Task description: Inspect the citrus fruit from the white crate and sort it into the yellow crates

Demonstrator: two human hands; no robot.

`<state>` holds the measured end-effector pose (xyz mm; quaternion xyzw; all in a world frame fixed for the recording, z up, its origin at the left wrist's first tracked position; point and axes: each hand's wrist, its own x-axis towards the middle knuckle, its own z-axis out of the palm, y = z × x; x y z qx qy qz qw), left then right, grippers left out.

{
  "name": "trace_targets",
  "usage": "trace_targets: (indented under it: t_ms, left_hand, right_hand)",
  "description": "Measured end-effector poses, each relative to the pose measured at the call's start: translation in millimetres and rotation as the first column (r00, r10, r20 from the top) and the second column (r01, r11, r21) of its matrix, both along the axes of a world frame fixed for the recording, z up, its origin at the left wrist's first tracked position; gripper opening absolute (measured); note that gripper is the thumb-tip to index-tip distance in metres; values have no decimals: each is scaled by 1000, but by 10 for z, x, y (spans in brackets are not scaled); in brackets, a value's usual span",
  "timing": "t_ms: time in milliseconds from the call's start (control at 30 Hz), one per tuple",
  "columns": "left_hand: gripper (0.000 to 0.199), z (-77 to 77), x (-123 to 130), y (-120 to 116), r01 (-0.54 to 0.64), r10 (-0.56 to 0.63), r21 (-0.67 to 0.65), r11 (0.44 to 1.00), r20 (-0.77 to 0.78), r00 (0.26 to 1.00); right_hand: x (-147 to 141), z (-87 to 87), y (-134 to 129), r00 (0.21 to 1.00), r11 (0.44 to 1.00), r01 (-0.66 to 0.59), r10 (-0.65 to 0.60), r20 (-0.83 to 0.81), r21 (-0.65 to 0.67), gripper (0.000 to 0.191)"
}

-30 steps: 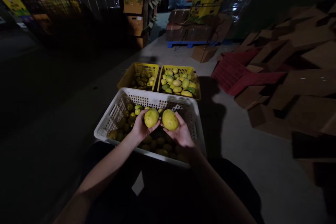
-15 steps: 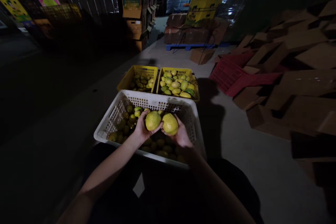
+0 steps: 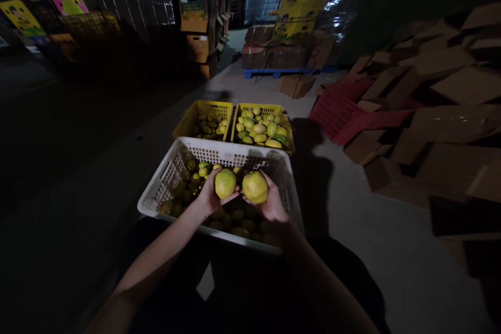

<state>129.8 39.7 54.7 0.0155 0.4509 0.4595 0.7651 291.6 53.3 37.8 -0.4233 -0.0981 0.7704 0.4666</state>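
Observation:
My left hand (image 3: 210, 193) is wrapped round a lemon-like yellow-green fruit (image 3: 225, 183), greener at its top. In my right hand (image 3: 274, 203) rests a yellower lemon-like fruit (image 3: 255, 187), with the fingers curled under it. Both fruits are held side by side, a small gap between them, over a white perforated crate (image 3: 172, 152). Inside that crate lie several more green and yellow fruits (image 3: 195, 179), those at the near side in deep shadow.
Beyond the white crate stand two yellow crates: the left one (image 3: 183, 124) holds shaded fruit, the right one (image 3: 289, 135) is heaped with yellow-green fruit. At right lie a red crate (image 3: 336, 117) and piled cardboard boxes (image 3: 450, 151). A blue pallet (image 3: 270, 72) bears boxes farther back.
The two fruits have moved slightly apart, the left one turning a little in my left hand. The whole view has shifted slightly.

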Motion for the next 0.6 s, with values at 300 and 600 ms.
trace_targets:
  t_ms: [300,600]
  left_hand:
    - [42,22,-23,-17,32,-31,-21,999,46,998]
    - [37,-18,-63,21,-114,115,-12,993,146,983]
  right_hand:
    - [6,79,-35,996,999,16,-11,-90,51,39]
    - [-19,121,-38,1000,1000,-3,4,3,-31,36]
